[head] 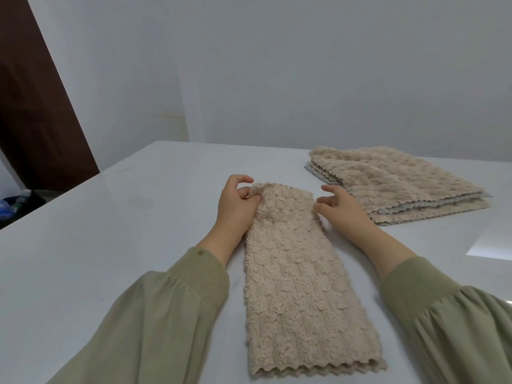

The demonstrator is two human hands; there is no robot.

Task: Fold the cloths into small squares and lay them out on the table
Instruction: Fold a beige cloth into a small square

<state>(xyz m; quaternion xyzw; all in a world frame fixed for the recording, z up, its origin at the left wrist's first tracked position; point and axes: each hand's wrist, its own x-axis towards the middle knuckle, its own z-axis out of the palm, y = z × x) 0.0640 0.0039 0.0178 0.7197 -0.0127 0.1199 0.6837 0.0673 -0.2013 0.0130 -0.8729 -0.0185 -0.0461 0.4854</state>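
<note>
A beige fluffy cloth, folded into a long strip, lies on the white table and runs away from me. My left hand pinches the strip's far left corner between thumb and fingers. My right hand hovers at the far right corner with its fingers loosely curled, touching the cloth's edge or just off it. A stack of several unfolded beige cloths lies at the back right.
A white wall rises behind the table. A dark brown door stands at the left, with a dark bin and bottles on the floor below it. The table's left edge runs diagonally.
</note>
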